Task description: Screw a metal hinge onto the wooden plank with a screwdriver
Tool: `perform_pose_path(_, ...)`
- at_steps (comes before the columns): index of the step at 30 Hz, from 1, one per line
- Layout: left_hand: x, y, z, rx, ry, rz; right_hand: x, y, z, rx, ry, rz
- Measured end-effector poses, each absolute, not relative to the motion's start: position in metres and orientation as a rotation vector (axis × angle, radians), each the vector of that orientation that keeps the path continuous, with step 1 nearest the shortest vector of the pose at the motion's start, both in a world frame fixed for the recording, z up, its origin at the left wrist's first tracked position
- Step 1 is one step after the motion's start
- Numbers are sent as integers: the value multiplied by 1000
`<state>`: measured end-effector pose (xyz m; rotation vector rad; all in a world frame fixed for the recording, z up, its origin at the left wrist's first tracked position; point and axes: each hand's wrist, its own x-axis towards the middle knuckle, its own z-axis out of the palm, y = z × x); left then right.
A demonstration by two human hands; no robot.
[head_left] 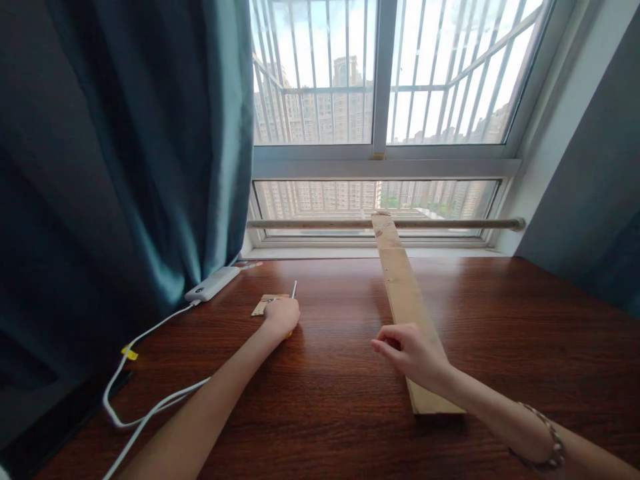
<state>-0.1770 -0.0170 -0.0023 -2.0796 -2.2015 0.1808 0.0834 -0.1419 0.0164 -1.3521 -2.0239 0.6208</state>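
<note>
Left of the frame, a white device [213,285] lies on the table [330,400]! Next, beside a small wooden piece [261,307], your left hand [283,317] wraps a thin-shafted tool [294,289]. Well apart, right of centre, your right hand [407,347] curls over the long board [405,273]; whether it's gripping anything, I can't tell.

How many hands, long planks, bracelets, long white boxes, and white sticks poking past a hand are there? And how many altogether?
Hands: 2 (left hand, right hand)
Long plank: 1
Bracelet: 1
Long white box: 1
White stick poking past the left hand: 1
Total: 6
</note>
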Motion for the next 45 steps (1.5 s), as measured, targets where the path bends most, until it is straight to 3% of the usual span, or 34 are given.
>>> perform_pose_path(4,-176,-24,19,-2270,-2202,57,61,-126,6,-1305,-1849,974)
perform_pose_path(8,-160,-38,36,-2703,-2230,-349,40,-111,1,-1215,-1446,1425)
perform_pose_path(15,-112,-88,32,-3325,-2032,-1202,25,-112,14,-800,-981,1696)
perform_pose_path(20,-111,-100,42,-3655,-1640,-915,48,-120,24,-1032,-776,1493)
perform_pose_path(25,-165,-53,44,-2988,-1843,-662,123,-116,33,-1168,-868,1309)
perform_pose_path(29,-208,-9,16,-2393,-2176,-365,205,-108,7,-1645,-1202,877)
perform_pose_path(35,-218,10,-22,-2103,-2251,-44,292,-108,-51,-2184,-1640,237)
perform_pose_path(45,-213,7,-31,-2077,-2041,-17,313,-112,-55,-2518,-1697,93)
